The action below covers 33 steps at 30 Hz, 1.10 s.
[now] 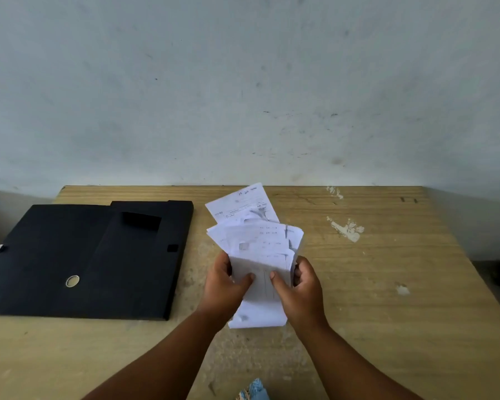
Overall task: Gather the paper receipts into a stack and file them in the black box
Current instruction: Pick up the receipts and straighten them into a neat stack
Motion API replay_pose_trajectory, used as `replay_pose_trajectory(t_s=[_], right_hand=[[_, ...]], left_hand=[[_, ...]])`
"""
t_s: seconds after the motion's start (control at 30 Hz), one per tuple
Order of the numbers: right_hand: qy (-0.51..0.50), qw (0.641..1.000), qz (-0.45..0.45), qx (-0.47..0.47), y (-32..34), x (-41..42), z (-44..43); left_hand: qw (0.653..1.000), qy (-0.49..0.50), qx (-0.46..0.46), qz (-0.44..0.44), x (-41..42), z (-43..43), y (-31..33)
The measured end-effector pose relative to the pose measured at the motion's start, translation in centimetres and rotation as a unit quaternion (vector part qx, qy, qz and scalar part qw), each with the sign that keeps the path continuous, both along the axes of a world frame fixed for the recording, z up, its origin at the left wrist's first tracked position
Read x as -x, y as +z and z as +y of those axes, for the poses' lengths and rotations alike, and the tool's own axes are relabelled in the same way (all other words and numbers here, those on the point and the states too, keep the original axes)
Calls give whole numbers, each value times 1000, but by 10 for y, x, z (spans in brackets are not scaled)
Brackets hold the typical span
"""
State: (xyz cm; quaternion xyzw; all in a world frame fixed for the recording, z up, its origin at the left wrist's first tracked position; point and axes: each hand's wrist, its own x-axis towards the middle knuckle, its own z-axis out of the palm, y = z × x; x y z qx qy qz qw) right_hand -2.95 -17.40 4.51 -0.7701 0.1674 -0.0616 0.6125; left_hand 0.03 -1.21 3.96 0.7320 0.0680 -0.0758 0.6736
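Receipts point(257, 249) sit in a messy bunch held by both hands over the table point(387, 284). Left hand point(224, 284) and right hand point(300, 287) curl tight around it, thumbs on top. At 9 o'clock lies the black box point(84, 261), flat and closed.

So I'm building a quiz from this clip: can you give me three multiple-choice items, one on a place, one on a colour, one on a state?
1. Where is the box relative to the receipts?
A. To their left
B. To their right
C. Under them

2. What colour is the box?
A. White
B. Black
C. Blue

3. How are the receipts held?
A. By the left hand alone
B. By both hands
C. By neither hand

Answers:
1. A, the box lies left of them on the table.
2. B, its surface is black.
3. B, the right hand also has a grip on them.
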Motion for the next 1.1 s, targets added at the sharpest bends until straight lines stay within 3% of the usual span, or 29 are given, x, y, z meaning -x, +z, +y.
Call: replay_pose_trajectory(t_s=[0.3, 0.83, 1.1], right_hand=[[-26, 999, -1, 39, 2, 1, 4], [-112, 987, -110, 43, 57, -26, 19], [-62, 995, -66, 44, 54, -33, 25]], left_hand=[[994, 20, -99, -40, -2, -10, 0], [983, 61, -83, -150, -24, -28, 50], [988, 53, -76, -126, -28, -26, 49]])
